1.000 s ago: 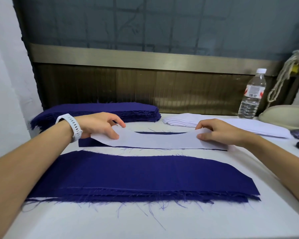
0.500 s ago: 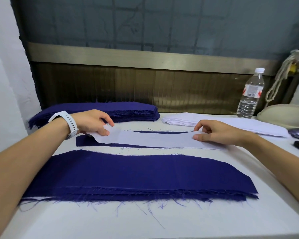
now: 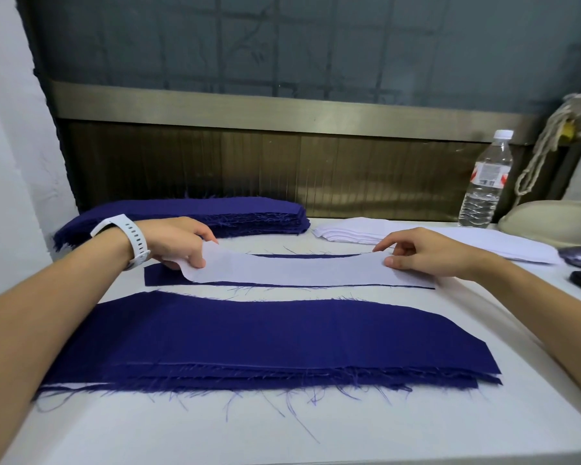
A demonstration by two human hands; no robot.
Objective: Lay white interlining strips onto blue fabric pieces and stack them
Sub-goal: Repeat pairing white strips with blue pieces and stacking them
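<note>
The white strip [image 3: 292, 271] is pinched at its 2 ends by the left hand [image 3: 178, 241] and the right hand [image 3: 426, 251], its left end lifted, over 1 blue piece [image 3: 161, 276]. A blue stack [image 3: 265, 337] lies nearer; a blue pile [image 3: 235, 214], spare strips [image 3: 359, 231] and a bottle [image 3: 487, 182] are set behind

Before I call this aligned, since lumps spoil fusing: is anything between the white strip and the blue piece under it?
Nothing visible. The white strip lies directly on the blue piece; only its left end is lifted, pinched by the left hand. The right hand holds the other end.
</note>
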